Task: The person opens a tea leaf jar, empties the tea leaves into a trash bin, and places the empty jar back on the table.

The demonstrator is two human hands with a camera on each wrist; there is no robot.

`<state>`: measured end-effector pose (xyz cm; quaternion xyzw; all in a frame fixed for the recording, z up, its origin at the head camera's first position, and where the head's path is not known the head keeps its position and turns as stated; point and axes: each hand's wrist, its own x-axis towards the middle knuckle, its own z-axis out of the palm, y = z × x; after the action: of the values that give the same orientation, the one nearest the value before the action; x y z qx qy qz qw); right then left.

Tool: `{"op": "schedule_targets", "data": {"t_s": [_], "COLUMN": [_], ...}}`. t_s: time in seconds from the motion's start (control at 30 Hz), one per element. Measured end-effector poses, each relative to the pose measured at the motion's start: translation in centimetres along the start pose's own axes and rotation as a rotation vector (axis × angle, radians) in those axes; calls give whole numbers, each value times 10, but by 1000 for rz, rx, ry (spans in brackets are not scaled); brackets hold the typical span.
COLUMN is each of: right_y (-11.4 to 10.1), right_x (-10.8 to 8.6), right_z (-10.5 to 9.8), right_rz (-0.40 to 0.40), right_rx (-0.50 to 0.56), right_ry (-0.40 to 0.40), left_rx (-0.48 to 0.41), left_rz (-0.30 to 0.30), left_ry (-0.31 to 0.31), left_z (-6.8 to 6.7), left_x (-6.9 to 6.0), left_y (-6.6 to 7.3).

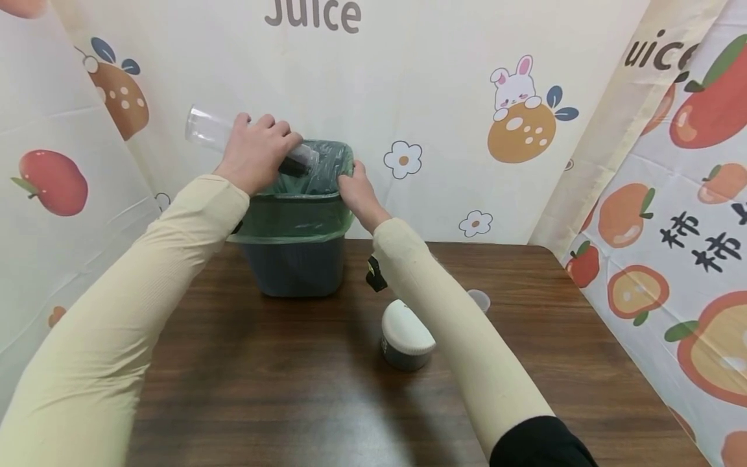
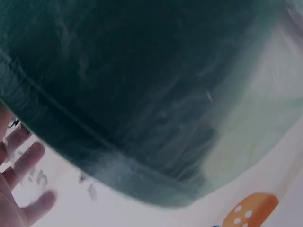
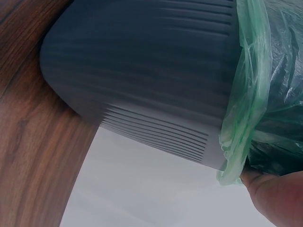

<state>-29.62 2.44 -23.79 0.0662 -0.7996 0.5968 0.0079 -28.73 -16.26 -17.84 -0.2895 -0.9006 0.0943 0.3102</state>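
My left hand [image 1: 255, 152] grips a clear cylindrical container [image 1: 207, 130] from above. The container is tilted, its right end lower and over a grey trash bin [image 1: 294, 266]; something dark [image 1: 294, 165] shows near that end. A green plastic bag [image 1: 292, 220] lines the bin and folds over its rim. My right hand [image 1: 360, 194] holds the bin's right rim, bag included; in the right wrist view its thumb [image 3: 279, 194] lies against the bag edge. The left wrist view is filled mostly by the blurred bag [image 2: 142, 118], with some fingers [image 2: 28, 161] beside it.
The bin stands at the back of a brown wooden table [image 1: 280, 376]. Under my right forearm is a grey jar with a white lid [image 1: 407, 331], and a small clear cup [image 1: 480, 299] stands just beyond the arm. Fruit-printed curtains [image 1: 432, 84] surround the table.
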Motion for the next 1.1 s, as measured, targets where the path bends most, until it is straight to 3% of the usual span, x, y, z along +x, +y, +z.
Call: {"op": "schedule_targets", "data": {"t_s": [0.17, 0.37, 0.57, 0.77, 1.1], "right_y": [-1, -2, -2, -2, -2], "right_x": [1, 2, 3, 1, 0], "right_z": [0, 2, 2, 2, 0], "right_rz": [-5, -2, 1, 6, 18], "right_rx": [0, -13, -11, -13, -15], "right_ry": [14, 12, 9, 16, 7], "left_rx": [49, 72, 98, 182, 155], "left_rz": [64, 52, 75, 128, 103], "left_ry": [1, -32, -34, -22, -7], "left_z": [-1, -2, -5, -5, -1], "left_x": [0, -1, 0, 1, 0], "left_y": [-1, -3, -1, 1, 1]}}
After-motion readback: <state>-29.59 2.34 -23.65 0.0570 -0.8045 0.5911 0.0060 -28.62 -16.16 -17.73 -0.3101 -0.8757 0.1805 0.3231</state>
